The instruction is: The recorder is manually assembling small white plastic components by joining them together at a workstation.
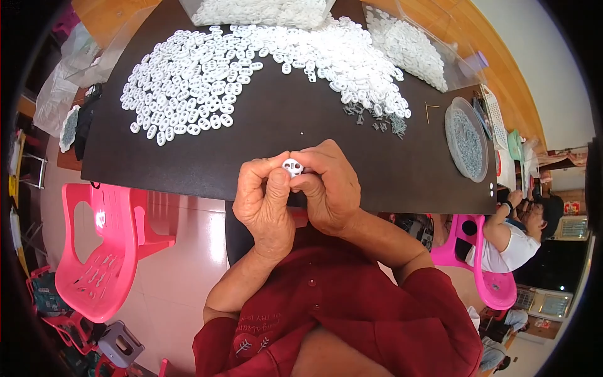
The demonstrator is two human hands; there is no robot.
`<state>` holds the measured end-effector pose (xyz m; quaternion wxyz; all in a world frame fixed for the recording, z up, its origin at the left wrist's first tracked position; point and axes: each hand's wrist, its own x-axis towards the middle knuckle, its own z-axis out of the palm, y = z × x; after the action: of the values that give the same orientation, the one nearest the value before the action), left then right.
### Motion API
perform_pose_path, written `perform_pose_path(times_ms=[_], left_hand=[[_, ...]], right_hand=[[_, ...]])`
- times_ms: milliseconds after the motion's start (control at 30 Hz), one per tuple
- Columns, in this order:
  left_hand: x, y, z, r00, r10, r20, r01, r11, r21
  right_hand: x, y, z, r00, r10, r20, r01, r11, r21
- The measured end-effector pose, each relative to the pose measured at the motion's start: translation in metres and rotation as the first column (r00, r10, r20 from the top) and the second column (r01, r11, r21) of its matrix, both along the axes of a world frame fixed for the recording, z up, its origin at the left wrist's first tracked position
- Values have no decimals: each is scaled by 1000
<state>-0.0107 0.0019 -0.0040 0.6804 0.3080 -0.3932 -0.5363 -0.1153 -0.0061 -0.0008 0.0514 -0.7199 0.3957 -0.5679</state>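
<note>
— Your red shirt (402, 333) comes nearest; what are you gripping above it?
— One small white piece (293, 168), your left hand (267, 204) and right hand (331, 185) both pinching it between thumb and fingers.
— Where do you have it?
— In view over the dark table (282, 113), with loose white pieces (182, 85) and grey pins (397, 125) lying beyond.

This looks like a small assembly workroom: white plastic parts (188, 88) heap the dark tabletop (276, 110) at upper centre, clear bins (452, 53) hold more along the top edge, a tub (449, 135) of grey pieces (468, 147) stands at upper right, and another person (515, 251) sits near the right edge.
</note>
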Motion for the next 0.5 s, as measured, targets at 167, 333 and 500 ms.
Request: perform_pose_path(times_ms=[167, 333, 500], left_hand=[[-5, -2, -1, 1000, 31, -7, -31, 1000, -7], [-11, -4, -4, 999, 34, 25, -32, 998, -56], [-17, -4, 10, 994, 25, 104, -23, 1000, -17]], right_hand=[[-3, -4, 1, 999, 12, -32, -13, 999, -51], [-8, -3, 1, 999, -13, -35, 11, 998, -55], [-15, -5, 12, 995, -73, -64, 68, 994, -85]])
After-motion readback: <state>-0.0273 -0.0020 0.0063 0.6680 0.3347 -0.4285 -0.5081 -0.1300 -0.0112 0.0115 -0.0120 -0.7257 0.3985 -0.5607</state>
